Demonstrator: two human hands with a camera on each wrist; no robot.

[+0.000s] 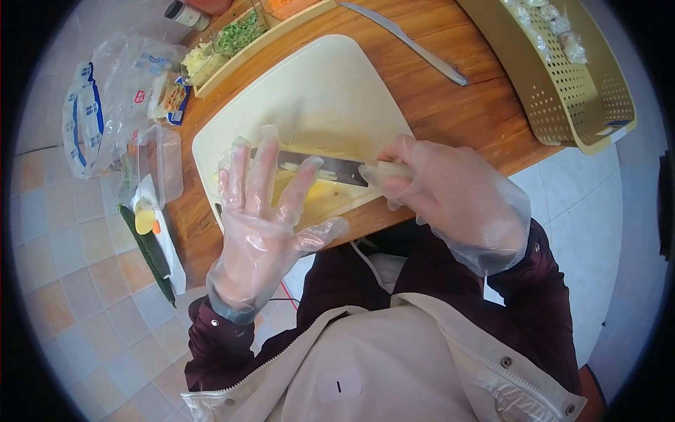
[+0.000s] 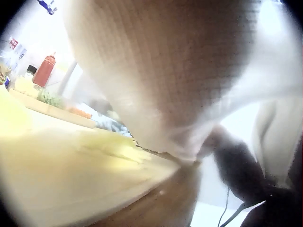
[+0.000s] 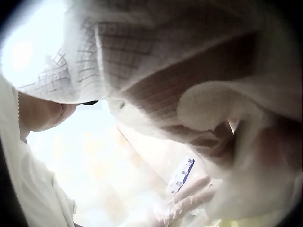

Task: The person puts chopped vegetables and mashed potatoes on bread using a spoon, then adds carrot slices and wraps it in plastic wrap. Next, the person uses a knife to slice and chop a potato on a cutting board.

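Observation:
My right hand (image 1: pixel 457 193), in a clear plastic glove, grips the pale handle of a kitchen knife (image 1: pixel 346 171). The knife lies flat-looking over the cream cutting board (image 1: pixel 316 77), its blade pointing left. Pale yellow strips (image 1: pixel 325 190) lie on the board beside the blade, and a few pale slivers cling to the metal. My gloved left hand (image 1: pixel 256 211) hovers with fingers spread, overlapping the blade's far end in the head view. In the left wrist view, a heap of yellow strips (image 2: pixel 118 151) shows on the board.
Another knife (image 1: pixel 408 43) lies beyond the board. A perforated basket (image 1: pixel 562 91) with wrapped bundles stands at right. Along the back runs a wooden tray (image 1: pixel 242 60) of chopped ingredients. Plastic bags, a clear container (image 1: pixel 158 165) and a cucumber (image 1: pixel 144 250) are at left.

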